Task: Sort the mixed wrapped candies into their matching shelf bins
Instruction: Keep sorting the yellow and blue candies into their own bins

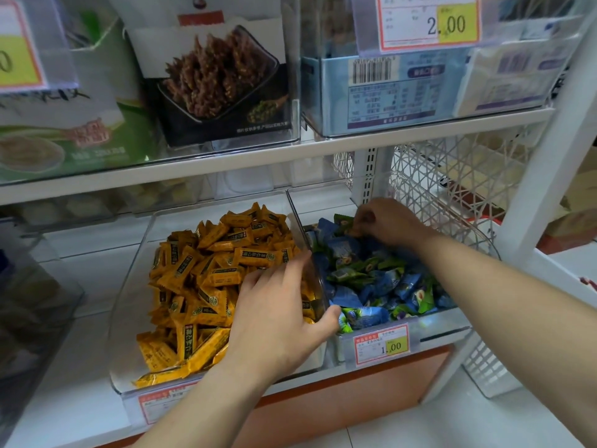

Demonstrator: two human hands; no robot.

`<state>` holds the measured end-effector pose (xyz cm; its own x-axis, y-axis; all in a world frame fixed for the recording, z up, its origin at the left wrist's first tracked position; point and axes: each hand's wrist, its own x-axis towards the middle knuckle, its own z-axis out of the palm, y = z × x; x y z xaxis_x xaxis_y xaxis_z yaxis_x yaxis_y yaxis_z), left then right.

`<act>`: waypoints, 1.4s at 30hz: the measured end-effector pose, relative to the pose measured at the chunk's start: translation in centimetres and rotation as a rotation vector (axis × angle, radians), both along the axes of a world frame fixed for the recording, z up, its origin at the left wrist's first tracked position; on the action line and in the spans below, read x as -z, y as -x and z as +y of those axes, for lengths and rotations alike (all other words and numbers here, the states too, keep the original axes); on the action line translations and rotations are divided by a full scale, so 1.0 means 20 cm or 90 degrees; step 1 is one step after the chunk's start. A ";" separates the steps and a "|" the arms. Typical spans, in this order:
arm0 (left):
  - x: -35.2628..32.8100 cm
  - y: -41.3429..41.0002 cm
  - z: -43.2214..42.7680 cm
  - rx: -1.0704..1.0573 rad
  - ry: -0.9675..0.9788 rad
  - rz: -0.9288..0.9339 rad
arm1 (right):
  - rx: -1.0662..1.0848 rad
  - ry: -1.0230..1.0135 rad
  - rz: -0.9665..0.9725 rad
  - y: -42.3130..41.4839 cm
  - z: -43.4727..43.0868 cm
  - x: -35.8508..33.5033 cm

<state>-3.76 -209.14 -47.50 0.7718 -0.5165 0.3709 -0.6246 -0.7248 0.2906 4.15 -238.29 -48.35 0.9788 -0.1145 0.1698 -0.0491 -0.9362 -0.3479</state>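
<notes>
Wrapped candies (pixel 206 273), orange, are lying sorted under the flat, spread left hand (pixel 281 321). Blue and green candies (pixel 371 279) are sitting mixed below the right hand (pixel 384 226), which is pinching one candy (pixel 353 233); that bin (pixel 436 321) is probably awaiting sorting.

The upper price tag (pixel 429 22), clipped to a clear bin on the higher shelf, reads "2.00" on its yellow patch. The lower price tag (pixel 381 344), on the front of the bin of blue and green candies (pixel 449 321), reads "1.00". The blue box (pixel 387 92) carries a barcode. Its small print and the lettering on the yellow wrappers (pixel 206 270) are too blurred to read.
</notes>
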 end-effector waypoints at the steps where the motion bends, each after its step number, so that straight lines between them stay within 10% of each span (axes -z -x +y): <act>1: -0.01 0.00 0.00 0.002 -0.005 0.004 | -0.001 -0.060 -0.027 0.02 0.01 -0.04; 14: -0.20 -0.02 -0.04 0.048 0.338 0.044 | -0.173 -0.733 -0.054 0.37 0.44 -0.41; 19: -0.23 -0.14 0.15 -0.202 0.134 -0.050 | 0.099 -0.236 -0.097 0.25 0.08 -0.27; 27: -0.07 -0.01 -0.05 -0.065 0.034 0.058 | 0.096 -0.009 0.227 0.04 -0.05 0.03; 42: 0.00 -0.02 -0.06 -0.046 -0.011 -0.013 | -0.027 -0.170 0.250 -0.06 0.09 0.10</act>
<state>-3.42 -210.41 -47.53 0.7992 -0.4668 0.3787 -0.5769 -0.7726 0.2650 5.32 -236.43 -50.28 0.9678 -0.0625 -0.2439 -0.1888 -0.8210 -0.5389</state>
